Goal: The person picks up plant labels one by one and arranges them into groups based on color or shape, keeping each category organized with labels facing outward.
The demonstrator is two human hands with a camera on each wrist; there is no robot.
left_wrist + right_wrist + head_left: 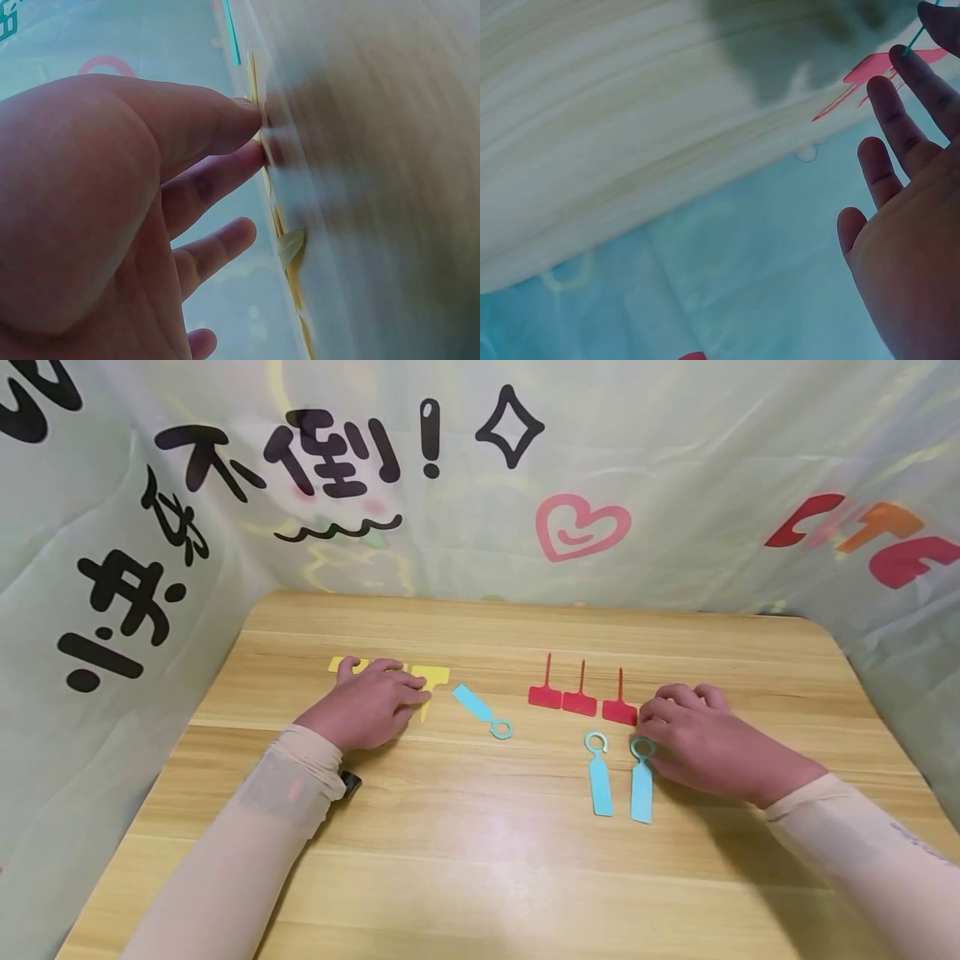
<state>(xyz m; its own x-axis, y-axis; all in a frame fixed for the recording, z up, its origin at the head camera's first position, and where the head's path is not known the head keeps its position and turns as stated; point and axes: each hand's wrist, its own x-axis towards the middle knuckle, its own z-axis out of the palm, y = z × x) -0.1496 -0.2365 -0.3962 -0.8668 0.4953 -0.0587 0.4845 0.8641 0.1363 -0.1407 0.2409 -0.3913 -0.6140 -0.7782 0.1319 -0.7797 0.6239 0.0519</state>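
My left hand point(367, 703) is at a row of yellow T-shaped plant labels. Its thumb and forefinger pinch the stem of the rightmost yellow label point(431, 675), as the left wrist view shows close up. Part of another yellow label point(342, 665) shows behind the fingers. My right hand point(701, 739) has thumb and forefinger at the ring end of a light-blue tag point(642, 793), pinching it; in the right wrist view the blue tag point(915, 41) appears edge-on between them. To its left lies a second blue tag point(600, 787) with a hooked ring.
Red T-shaped labels point(578, 703) stand in a row with stems pointing away. A third blue tag point(474, 702) lies slanted between the yellow and red rows. The wooden table point(480, 877) ends at a printed cloth backdrop point(705, 468) at the back and sides.
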